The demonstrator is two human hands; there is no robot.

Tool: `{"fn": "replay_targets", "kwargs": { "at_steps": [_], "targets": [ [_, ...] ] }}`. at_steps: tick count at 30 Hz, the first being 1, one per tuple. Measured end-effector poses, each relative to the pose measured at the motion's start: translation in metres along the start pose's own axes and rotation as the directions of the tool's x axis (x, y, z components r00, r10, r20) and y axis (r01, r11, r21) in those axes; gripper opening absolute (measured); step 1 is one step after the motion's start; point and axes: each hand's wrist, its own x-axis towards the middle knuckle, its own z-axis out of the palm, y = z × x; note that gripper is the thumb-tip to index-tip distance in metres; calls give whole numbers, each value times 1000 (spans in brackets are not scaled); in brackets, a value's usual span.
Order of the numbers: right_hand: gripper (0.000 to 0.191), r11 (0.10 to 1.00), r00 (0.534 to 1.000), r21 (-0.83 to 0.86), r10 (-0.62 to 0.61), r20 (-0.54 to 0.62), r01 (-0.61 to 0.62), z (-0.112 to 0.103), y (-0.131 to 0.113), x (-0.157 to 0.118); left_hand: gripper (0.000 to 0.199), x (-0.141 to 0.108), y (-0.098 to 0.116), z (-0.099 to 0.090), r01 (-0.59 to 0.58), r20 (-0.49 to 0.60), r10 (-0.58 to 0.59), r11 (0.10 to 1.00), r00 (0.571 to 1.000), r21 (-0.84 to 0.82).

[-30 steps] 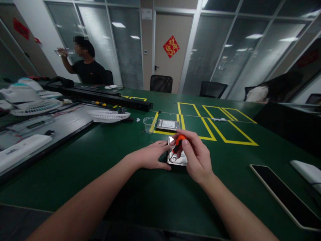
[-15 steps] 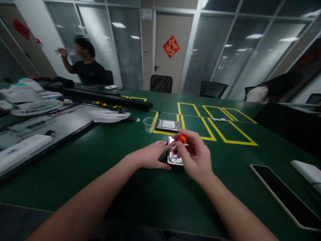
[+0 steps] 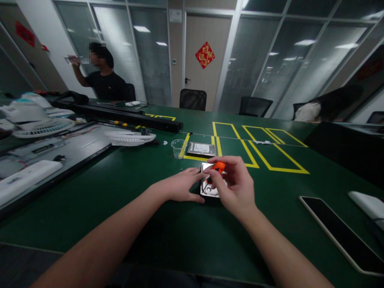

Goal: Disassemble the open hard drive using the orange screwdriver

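Observation:
A silver hard drive point(image 3: 209, 189) lies on the green table point(image 3: 168, 240) in front of me. My left hand point(image 3: 185, 185) rests at its left side, thumb and fingers apart, fingertips touching the edge. In my right hand point(image 3: 235, 184) is an orange and black screwdriver point(image 3: 219, 166), gripped between thumb and fingers over the drive. Its thin shaft slants down to the left part of the drive; the tip is too small to make out. Just behind, a second hard drive point(image 3: 201, 149) with a white label lies beside a clear plastic cup point(image 3: 179, 149).
White fan parts point(image 3: 130, 138) and a large metal panel point(image 3: 87, 146) cover the left side. A phone point(image 3: 339, 232) and a white device point(image 3: 366, 206) lie at the right. Across the table sits a person point(image 3: 105, 82) holding a glass.
My right hand has shifted slightly and the screwdriver's orange handle has turned a little. My left hand has stayed in place.

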Motion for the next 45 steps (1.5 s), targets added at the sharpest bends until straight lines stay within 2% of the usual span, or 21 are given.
{"fn": "replay_targets", "kwargs": {
  "at_steps": [5, 9, 12, 19, 24, 28, 31, 37, 42, 45],
  "targets": [
    [28, 999, 999, 0, -38, 37, 38, -3, 1, -1, 115, 2, -3, 2, 19, -1, -19, 1000, 1000, 3],
    [28, 997, 994, -18, -78, 81, 80, -6, 1, -1, 109, 2, -3, 3, -9, 2, 9, 1000, 1000, 18],
    [29, 997, 995, -25, -75, 63, 77, -6, 0, -1, 108, 2, -1, 2, -7, 7, 6, 1000, 1000, 21],
    [17, 996, 998, -78, -33, -48, 29, -1, -1, 1, 117, 0, 2, 0, 32, 28, -33, 999, 999, 18],
    [23, 997, 998, -63, -55, -16, 54, -1, 2, 1, 109, -1, 0, 1, 48, 14, -48, 999, 999, 5],
    [23, 996, 997, -58, -69, 37, 71, -4, 1, -1, 113, 0, -3, 2, 9, 6, -9, 1000, 1000, 14],
    [31, 996, 995, -27, -83, 64, 84, -6, 1, -2, 116, 1, -2, 2, -1, 1, 1, 1000, 1000, 21],
    [28, 996, 996, -45, -78, 45, 80, -5, 1, 0, 111, 1, -2, 2, 25, 11, -25, 999, 1000, 21],
    [20, 998, 1000, -52, -22, -22, 21, -1, 0, 0, 113, 0, -1, 2, -9, 1, 9, 1000, 1000, 12],
    [21, 999, 1000, -40, -24, -20, 23, 0, 1, 0, 109, 0, 1, 1, 35, 9, -35, 999, 999, 11]
  ]
}}
